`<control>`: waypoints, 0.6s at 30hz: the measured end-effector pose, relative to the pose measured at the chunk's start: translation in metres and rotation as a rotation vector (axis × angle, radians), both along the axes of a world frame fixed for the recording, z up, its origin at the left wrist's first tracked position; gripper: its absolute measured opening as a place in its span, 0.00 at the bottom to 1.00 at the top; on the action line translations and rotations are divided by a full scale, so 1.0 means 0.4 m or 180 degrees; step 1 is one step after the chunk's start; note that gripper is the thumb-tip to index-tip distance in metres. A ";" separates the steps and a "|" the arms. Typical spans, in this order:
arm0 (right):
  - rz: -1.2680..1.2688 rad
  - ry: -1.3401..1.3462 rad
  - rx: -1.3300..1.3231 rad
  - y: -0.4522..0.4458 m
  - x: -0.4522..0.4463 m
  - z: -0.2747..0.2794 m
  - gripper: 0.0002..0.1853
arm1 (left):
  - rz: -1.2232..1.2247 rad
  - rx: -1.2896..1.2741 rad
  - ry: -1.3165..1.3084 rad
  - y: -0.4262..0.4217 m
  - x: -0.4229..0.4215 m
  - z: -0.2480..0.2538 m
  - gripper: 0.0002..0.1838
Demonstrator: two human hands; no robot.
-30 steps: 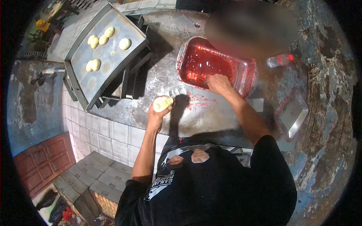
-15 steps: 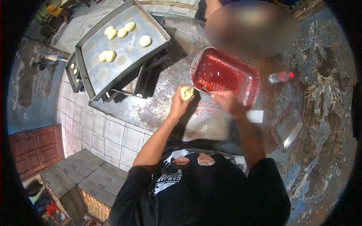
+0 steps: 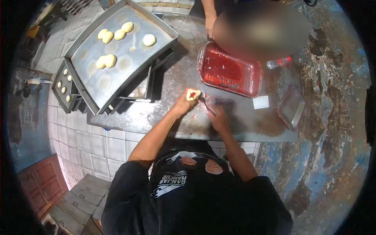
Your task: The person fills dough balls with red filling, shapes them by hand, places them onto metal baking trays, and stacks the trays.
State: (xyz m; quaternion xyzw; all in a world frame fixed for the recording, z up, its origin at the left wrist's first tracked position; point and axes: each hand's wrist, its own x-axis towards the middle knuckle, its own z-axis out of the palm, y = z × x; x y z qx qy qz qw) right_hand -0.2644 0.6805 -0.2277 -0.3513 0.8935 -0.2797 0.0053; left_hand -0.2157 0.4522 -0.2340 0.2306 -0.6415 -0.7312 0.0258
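Note:
My left hand (image 3: 184, 103) is closed round a piece of pale yellow dough (image 3: 192, 94), with red filling showing in its hollow. Between the fingers of my right hand (image 3: 219, 118) is a slim metal spoon-like utensil (image 3: 205, 103); its tip is at the dough's right side, too small to tell whether spoon or fork. Just beyond both hands, a glass dish (image 3: 259, 80) holds glossy red jam-like filling (image 3: 223, 64). Red smears dot the table around my hands.
A metal tray (image 3: 84, 78) with several dough balls (image 3: 149, 40) stands raised at left, above another tray (image 3: 58, 94). Right are a plastic bottle (image 3: 279, 62), white paper (image 3: 261, 102) and a clear lid (image 3: 291, 109). Another person's hand (image 3: 210, 26) is near the dish's far side.
My right hand has moved from the dish's edge down and left, bringing the utensil to the dough. Red filling now shows inside the dough. The view has shifted slightly.

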 end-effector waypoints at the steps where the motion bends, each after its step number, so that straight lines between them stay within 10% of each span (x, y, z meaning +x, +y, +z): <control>1: -0.0017 -0.0003 -0.0023 -0.022 -0.015 -0.003 0.22 | -0.0426 0.0530 0.0019 0.018 0.027 0.038 0.24; 4: -0.0475 -0.2339 -0.1701 -0.073 -0.037 0.061 0.24 | -0.0779 0.0011 0.0634 0.084 0.071 0.056 0.31; 9: 0.1235 -0.0499 -0.0263 -0.039 0.045 0.248 0.26 | -0.0291 -0.1316 0.0301 0.165 0.085 0.046 0.31; 11: 0.1135 -0.0922 -0.0835 0.011 0.027 0.243 0.27 | -0.0002 0.0205 0.0491 0.193 0.091 0.114 0.28; 15: 0.0686 -0.0835 -0.1762 0.071 0.037 0.251 0.23 | -0.0570 0.0787 0.0138 0.252 0.113 0.286 0.15; 17: 0.0223 -0.0691 -0.1464 0.091 0.046 0.285 0.22 | -0.0498 0.0426 0.0133 0.289 0.099 0.277 0.17; 18: 0.0097 -0.0613 -0.1402 0.099 0.036 0.270 0.24 | -0.0142 -0.1385 0.0784 0.292 0.085 0.232 0.20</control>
